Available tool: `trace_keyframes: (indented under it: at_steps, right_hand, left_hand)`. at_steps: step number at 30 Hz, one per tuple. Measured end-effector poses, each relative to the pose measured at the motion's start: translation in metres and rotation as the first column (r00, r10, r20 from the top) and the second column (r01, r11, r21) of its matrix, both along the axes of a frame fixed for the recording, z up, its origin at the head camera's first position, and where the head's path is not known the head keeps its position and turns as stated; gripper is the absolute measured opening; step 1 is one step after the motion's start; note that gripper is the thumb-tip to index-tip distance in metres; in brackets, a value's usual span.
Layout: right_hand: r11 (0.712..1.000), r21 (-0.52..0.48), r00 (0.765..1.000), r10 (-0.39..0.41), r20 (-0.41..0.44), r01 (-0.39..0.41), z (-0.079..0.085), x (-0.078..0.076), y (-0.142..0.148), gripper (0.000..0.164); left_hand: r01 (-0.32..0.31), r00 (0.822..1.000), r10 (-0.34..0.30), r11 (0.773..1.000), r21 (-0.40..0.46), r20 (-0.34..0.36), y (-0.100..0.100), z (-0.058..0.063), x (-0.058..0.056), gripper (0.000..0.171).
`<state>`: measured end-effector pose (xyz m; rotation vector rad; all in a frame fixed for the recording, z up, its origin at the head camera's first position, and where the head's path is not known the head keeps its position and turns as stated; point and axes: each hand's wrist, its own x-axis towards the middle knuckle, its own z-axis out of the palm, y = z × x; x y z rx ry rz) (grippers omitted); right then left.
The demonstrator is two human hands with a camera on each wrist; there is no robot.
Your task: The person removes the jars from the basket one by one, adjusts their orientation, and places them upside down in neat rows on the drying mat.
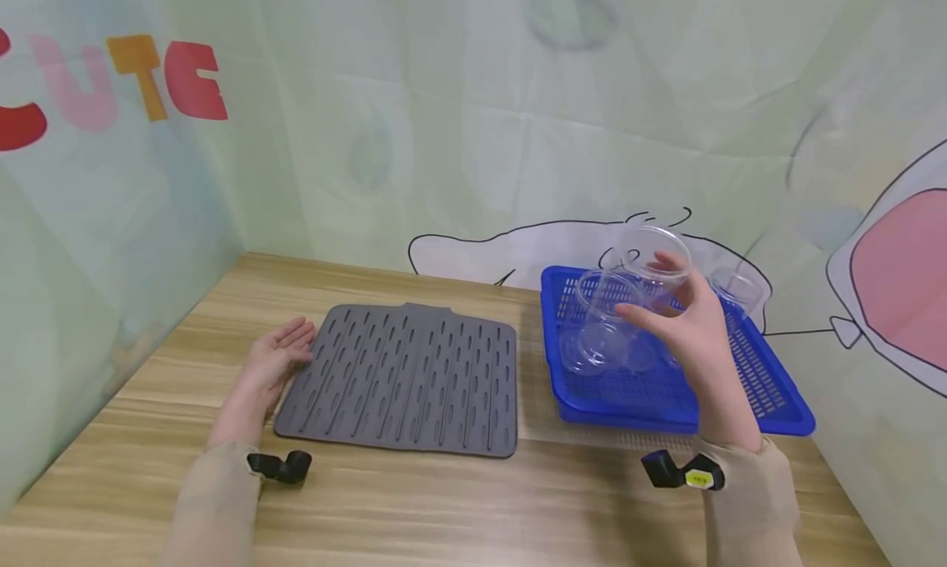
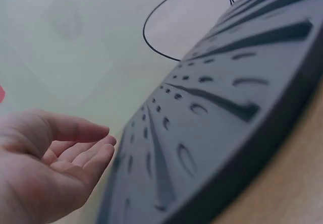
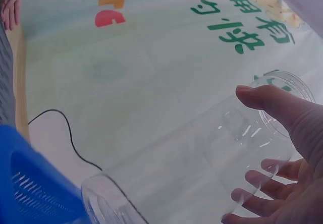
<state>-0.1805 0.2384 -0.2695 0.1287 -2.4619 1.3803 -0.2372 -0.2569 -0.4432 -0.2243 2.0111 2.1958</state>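
My right hand (image 1: 699, 329) holds a clear plastic cup (image 1: 654, 259) over the blue basket (image 1: 621, 403), thumb on one side and fingers round the other. In the right wrist view the cup (image 3: 192, 158) slants across the picture, with its ringed rim by the thumb. Several more clear cups (image 1: 584, 353) are in the basket, partly overlapping each other. My left hand (image 1: 277, 353) is at the left edge of a grey ridged drying mat (image 1: 403, 378), palm turned up. Its fingers (image 2: 93, 156) are loosely bent and hold nothing.
The mat and basket lie on a wood-grain table (image 1: 444, 501), the basket to the right of the mat. Behind them hangs a printed cloth backdrop (image 1: 473, 140), which also covers the left and right sides. Another clear cup (image 1: 736, 288) stands at the basket's back right.
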Motion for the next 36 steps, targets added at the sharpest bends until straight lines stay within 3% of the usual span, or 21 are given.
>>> trace_keyframes:
  at_steps: [4,14,19,23,30,36]
  right_hand:
    - [0.999,-0.050,0.999,0.015,-0.039,-0.017,0.011,-0.008,-0.012,0.076]
    - [0.998,-0.032,0.978,0.050,-0.203,-0.058,0.029,-0.027,-0.057,0.077]
    - [0.999,0.035,0.944,0.046,-0.326,-0.036,0.024,-0.035,-0.083,0.080]
    - [0.989,0.146,0.902,0.053,-0.428,0.011,0.015,-0.040,-0.105,0.084]
    - [0.922,0.376,0.818,0.147,-0.557,0.090,-0.010,-0.044,-0.145,0.085]
    - [0.834,0.533,0.797,0.221,-0.563,0.145,-0.036,-0.041,-0.176,0.082]
  left_hand:
    - [-0.021,0.999,0.022,0.999,0.026,-0.026,0.002,0.011,0.001,0.072]
    - [-0.027,0.988,0.026,1.000,-0.004,-0.150,0.016,0.042,0.012,0.077]
    - [-0.015,0.978,0.007,0.999,-0.036,-0.210,0.028,0.055,0.016,0.083]
    - [-0.015,0.970,0.002,0.999,-0.049,-0.244,0.040,0.065,0.019,0.082]
    - [0.020,0.955,-0.041,0.997,-0.074,-0.293,0.058,0.078,0.022,0.080]
    - [0.082,0.941,-0.117,0.989,-0.120,-0.319,0.068,0.083,0.024,0.084]
